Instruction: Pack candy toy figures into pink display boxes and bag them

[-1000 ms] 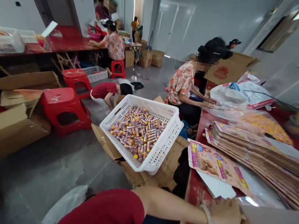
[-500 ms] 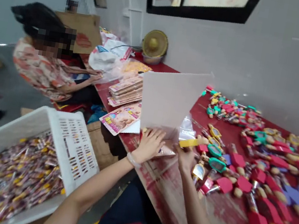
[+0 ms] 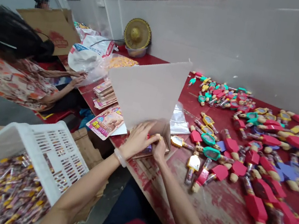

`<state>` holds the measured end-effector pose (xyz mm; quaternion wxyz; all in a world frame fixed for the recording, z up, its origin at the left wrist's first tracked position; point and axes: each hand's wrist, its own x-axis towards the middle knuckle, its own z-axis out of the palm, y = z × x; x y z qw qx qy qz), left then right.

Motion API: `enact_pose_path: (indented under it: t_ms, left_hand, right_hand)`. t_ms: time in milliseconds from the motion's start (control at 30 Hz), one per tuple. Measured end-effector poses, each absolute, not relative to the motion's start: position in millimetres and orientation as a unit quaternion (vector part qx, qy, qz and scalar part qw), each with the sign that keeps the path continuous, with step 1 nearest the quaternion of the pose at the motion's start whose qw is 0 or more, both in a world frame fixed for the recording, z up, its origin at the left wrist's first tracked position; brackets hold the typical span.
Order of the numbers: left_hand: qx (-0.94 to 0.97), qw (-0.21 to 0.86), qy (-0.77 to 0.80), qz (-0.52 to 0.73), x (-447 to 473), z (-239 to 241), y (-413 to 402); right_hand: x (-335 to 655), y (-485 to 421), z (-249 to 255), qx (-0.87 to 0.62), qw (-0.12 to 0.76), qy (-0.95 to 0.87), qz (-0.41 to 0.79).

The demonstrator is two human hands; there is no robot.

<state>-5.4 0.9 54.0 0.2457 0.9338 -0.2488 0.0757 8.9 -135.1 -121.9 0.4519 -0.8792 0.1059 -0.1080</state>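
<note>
The open box [image 3: 144, 91], flap raised, has the red table [image 3: 179, 206] beneath it, the left hand [image 3: 138, 140] extended over its mouth, the right hand [image 3: 159, 150] curled inside its near-right corner, grip undeterminable for both, and loose coloured toys [image 3: 253, 157] to its right.
</note>
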Motion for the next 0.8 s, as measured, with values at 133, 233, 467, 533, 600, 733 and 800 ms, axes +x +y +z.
enact_pose_path:
  t_ms: [133,233,467,533,600,733,800]
  left_hand:
    - [0.931,0.198,-0.304,-0.033,7.3,72.8,-21.9]
    - [0.943,0.146,-0.293,-0.059,15.4,77.9,-27.4]
    - [0.949,0.074,-0.297,-0.083,23.0,71.4,-35.0]
    - [0.946,0.076,-0.304,-0.079,25.6,68.4,-37.7]
    - [0.941,0.079,-0.322,-0.073,24.9,67.2,-37.0]
    - [0.925,0.185,-0.33,0.042,0.8,64.0,-17.0]
    - [0.903,0.31,-0.244,0.174,-17.7,56.1,1.7]
  right_hand:
    - [7.7,-134.8,-119.7,-0.894,0.425,0.112,-0.089]
    - [4.3,-132.5,-121.0,-0.901,0.404,0.138,-0.071]
    - [-21.9,-161.2,-110.8,-0.905,0.409,0.101,-0.066]
    - [-27.1,-188.8,-99.5,-0.905,0.398,0.113,-0.101]
    - [-22.6,-217.4,-87.8,-0.916,0.347,0.157,-0.13]
    - [8.5,-256.1,-73.1,-0.942,0.279,0.168,-0.086]
    - [18.4,-267.6,-66.3,-0.947,0.283,0.14,-0.053]
